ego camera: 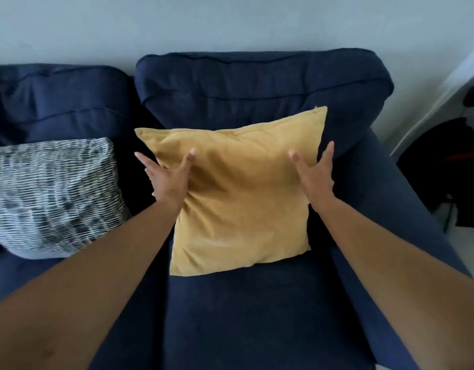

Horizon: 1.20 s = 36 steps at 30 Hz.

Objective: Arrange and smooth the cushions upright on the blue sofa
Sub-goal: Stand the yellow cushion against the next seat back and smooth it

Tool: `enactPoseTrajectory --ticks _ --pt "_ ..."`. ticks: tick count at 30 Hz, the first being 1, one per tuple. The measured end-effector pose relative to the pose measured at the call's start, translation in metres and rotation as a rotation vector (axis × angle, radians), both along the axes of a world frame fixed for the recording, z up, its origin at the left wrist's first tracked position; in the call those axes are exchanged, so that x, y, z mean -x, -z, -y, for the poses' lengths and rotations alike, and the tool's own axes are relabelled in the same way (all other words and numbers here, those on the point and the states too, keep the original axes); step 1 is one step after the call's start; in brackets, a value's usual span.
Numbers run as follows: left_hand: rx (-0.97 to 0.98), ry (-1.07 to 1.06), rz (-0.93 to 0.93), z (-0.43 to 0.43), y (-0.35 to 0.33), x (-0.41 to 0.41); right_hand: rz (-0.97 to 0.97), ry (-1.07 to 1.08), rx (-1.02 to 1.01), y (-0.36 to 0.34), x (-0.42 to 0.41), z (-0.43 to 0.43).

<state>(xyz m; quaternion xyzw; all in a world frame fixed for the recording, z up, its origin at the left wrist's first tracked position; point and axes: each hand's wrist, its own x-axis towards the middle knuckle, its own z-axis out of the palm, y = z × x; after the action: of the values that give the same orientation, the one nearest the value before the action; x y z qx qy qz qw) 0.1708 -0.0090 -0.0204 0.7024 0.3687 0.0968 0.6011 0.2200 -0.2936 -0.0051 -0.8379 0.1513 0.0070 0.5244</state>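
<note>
A mustard yellow cushion [243,193] leans upright against the back of the blue sofa [257,81], on the right-hand seat. My left hand [169,177] clasps its left edge, thumb on the front face and fingers spread behind the side. My right hand [316,174] clasps its right edge the same way, thumb on the front. A black-and-white patterned cushion [54,196] leans against the sofa back on the left seat, apart from both hands.
The sofa's right armrest [406,198] runs beside the yellow cushion. Bare blue seat [251,316] lies in front of it. A pale wall [177,22] is behind. Dark objects [449,166] stand on the floor at the far right.
</note>
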Motion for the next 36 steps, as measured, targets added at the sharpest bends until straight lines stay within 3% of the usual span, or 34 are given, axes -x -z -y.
enactPoseTrajectory --ticks 9,16,22,27,33,36 --pt "-0.056 -0.263 0.13 0.038 -0.004 -0.025 -0.046 -0.069 -0.199 0.005 -0.058 0.021" --pt "-0.074 -0.388 0.392 0.038 -0.024 -0.016 0.337 0.055 -0.166 -0.016 -0.036 0.022" --pt "-0.101 -0.309 0.155 0.05 -0.017 -0.027 0.225 0.009 -0.039 0.0 -0.04 0.017" --pt "-0.28 -0.283 0.2 0.044 -0.037 -0.041 0.34 0.02 -0.006 -0.013 -0.056 0.019" --pt "-0.211 -0.267 0.078 0.042 -0.018 -0.036 0.247 0.004 0.084 0.014 -0.043 0.025" --pt "-0.386 -0.323 0.149 0.051 -0.031 -0.038 0.356 0.118 0.353 0.002 -0.047 0.021"
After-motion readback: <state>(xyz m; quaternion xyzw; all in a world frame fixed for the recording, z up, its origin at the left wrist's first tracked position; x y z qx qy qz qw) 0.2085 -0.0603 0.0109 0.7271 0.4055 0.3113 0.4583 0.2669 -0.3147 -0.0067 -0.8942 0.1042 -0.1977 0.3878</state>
